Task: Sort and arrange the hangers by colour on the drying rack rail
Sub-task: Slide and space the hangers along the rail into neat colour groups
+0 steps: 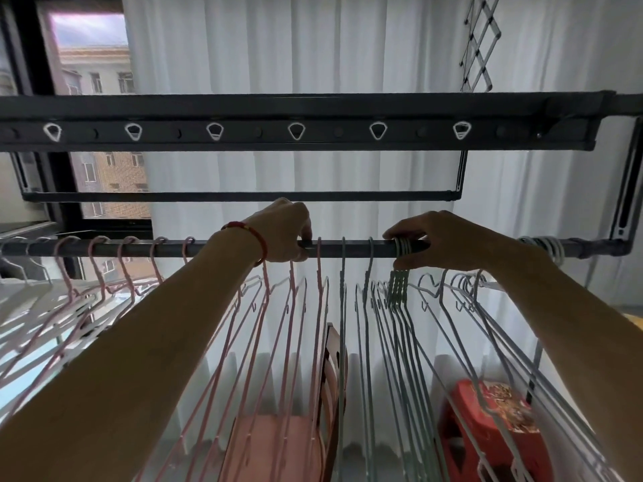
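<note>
A dark rail (355, 245) runs across the view at hand height. Pink hangers (99, 269) hang along its left part, several more under my left hand (285, 234), which grips the rail and pink hooks there. Two pale blue hangers (342, 283) hang apart at the middle. My right hand (442, 238) pinches a tight bunch of pale blue-green hanger hooks (403, 247) on the rail. White hangers (546, 247) are bunched at the right end, and a few white ones (21, 262) sit at the far left.
Above is the rack's dark beam with triangular holes (295, 130) and a thinner bar (236, 196). White curtains (313, 46) hang behind, a window (94, 57) at left. Below stand a wooden chair (330, 370) and a red stool (487, 412).
</note>
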Tool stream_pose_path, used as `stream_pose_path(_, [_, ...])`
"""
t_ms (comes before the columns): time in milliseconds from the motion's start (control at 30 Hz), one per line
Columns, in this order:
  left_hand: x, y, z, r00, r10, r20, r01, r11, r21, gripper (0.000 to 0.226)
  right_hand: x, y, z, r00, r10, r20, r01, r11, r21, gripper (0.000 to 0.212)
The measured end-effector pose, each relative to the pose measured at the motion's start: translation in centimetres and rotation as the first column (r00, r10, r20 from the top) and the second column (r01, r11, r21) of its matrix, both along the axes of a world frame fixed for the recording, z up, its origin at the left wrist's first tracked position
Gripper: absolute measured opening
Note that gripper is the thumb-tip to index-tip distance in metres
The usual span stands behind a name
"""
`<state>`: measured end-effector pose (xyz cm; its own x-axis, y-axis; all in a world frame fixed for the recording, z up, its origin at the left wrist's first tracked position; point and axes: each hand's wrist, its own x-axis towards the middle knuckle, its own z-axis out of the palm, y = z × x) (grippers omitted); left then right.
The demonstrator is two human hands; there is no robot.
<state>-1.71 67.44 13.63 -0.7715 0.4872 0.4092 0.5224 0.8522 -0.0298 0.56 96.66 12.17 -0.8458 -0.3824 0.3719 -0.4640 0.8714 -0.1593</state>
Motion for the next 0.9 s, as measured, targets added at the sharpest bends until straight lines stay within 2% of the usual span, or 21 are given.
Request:
stream_pose_path(267, [0.7, 0.6, 0.3, 0.999, 0.030, 0.026, -0.030, 1.000, 0.003, 0.026, 0.4, 0.4, -0.1, 1.000, 0.018, 0.005, -0.018, 0.999, -0.037, 0.066])
stream_pose_path(600, [0.9, 1.1, 0.2, 0.997, 0.073, -0.005, -0.073, 0.997, -0.014, 0.023, 0.5, 1.6, -0.2, 0.999, 0.032, -0.005, -0.032, 0.999, -0.031, 0.059])
stream_pose_path(900, [1.1, 1.2, 0.1, 0.994, 0.113, -0.010, -0.113, 0.994, -0.003, 0.023, 0.3, 2.4, -0.4, 0.999, 0.009, -0.035, -0.011, 0.999, -0.044, 0.062])
